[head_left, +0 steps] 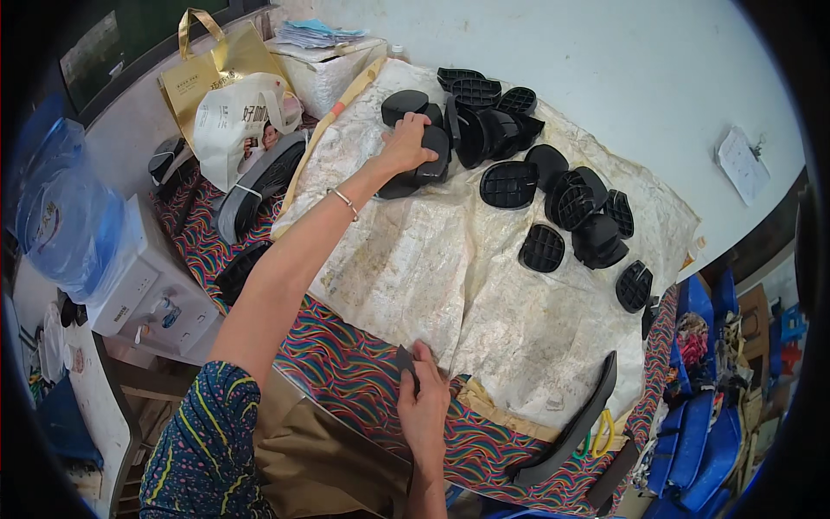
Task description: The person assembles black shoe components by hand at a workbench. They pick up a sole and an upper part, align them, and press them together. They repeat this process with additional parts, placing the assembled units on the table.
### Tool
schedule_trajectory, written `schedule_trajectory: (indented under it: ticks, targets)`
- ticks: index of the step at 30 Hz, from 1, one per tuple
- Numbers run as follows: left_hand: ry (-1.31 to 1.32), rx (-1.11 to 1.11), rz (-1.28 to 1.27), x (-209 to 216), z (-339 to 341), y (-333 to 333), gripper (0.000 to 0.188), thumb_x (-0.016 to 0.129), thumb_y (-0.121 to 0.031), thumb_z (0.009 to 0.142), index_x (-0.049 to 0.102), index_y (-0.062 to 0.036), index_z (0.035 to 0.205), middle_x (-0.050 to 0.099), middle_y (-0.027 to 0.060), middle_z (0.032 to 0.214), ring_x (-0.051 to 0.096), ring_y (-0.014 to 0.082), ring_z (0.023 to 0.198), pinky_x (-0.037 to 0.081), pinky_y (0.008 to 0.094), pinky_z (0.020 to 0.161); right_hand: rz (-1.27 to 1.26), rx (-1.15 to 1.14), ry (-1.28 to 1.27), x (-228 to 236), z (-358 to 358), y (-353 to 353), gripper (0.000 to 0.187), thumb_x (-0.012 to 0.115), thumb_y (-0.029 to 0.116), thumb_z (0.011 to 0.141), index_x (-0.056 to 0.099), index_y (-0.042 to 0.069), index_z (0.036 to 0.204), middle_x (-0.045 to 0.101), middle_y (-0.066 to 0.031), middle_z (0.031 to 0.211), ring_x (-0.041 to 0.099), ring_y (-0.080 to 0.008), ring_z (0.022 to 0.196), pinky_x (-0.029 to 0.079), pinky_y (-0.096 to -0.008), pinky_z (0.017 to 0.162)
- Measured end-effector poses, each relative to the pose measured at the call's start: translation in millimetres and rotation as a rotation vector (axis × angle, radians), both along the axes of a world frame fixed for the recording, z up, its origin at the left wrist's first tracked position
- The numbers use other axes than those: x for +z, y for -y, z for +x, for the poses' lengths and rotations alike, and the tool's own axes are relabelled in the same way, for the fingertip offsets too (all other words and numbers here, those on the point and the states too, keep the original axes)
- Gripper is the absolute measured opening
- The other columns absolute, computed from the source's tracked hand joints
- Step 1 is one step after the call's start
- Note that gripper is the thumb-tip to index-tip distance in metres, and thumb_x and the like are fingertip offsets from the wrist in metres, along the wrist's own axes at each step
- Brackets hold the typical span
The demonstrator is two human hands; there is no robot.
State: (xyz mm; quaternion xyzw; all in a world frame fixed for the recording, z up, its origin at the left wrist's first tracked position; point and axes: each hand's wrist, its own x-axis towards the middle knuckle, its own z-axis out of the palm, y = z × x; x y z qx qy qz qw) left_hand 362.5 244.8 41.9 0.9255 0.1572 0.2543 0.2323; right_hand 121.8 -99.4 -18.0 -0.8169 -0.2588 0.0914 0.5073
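Observation:
My left hand (406,145) reaches to the far side of the sheet-covered table. Its thumb and fingers are spread over a cluster of black heel-shaped pieces (403,105) and touch them; no piece is lifted. Close to the table's front edge, my right hand (422,405) is closed around a dark, flat, pointed blade-like piece (405,362), whose tip sticks out past the thumb. More black pieces with gridded undersides (508,185) lie scattered at the far middle and right, some overlapping.
A long black curved strip (575,424) lies at the front right beside yellow-handled scissors (603,432). Bundled dark soles (259,186) and a white bag (233,117) stand at the left, near a water dispenser (156,285). Blue bins (692,441) are beyond the right edge.

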Motion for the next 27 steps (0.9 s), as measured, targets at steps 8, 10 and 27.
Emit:
schedule_trajectory:
  ticks: [8, 10, 27]
  targets:
    - [0.326, -0.083, 0.171, -19.2, -24.3, 15.4, 0.069, 0.088, -0.011, 0.061, 0.052, -0.0077, 0.12, 0.046, 0.0146, 0.129, 0.044, 0.0345, 0.127, 0.038, 0.0483, 0.101, 0.038, -0.028, 0.041, 0.8, 3.5, -0.6, 0.023, 0.058, 0.0, 0.09, 0.062, -0.005, 0.112, 0.06, -0.0191, 0.134, 0.06, -0.0363, 0.121, 0.044, -0.0432, 0.102]
    - [0.37, -0.075, 0.304, -15.4, -32.7, 24.2, 0.069, 0.089, -0.012, 0.059, 0.053, -0.0067, 0.118, 0.047, 0.0133, 0.128, 0.043, 0.0328, 0.127, 0.035, 0.049, 0.101, 0.052, -0.033, 0.055, 0.9, 3.9, -0.2, 0.024, 0.058, -0.002, 0.09, 0.063, -0.006, 0.113, 0.061, -0.0212, 0.132, 0.062, -0.0365, 0.118, 0.049, -0.0387, 0.099]
    - [0.072, 0.165, 0.491, 10.6, -11.0, 48.3, 0.068, 0.083, -0.046, 0.066, 0.057, -0.0055, 0.113, 0.051, 0.0117, 0.107, 0.05, 0.0304, 0.105, 0.042, 0.0488, 0.077, 0.064, -0.03, 0.051, 1.7, 3.7, -0.8, 0.021, 0.058, 0.0, 0.091, 0.063, -0.006, 0.111, 0.061, -0.0205, 0.133, 0.061, -0.0361, 0.121, 0.048, -0.0377, 0.099]
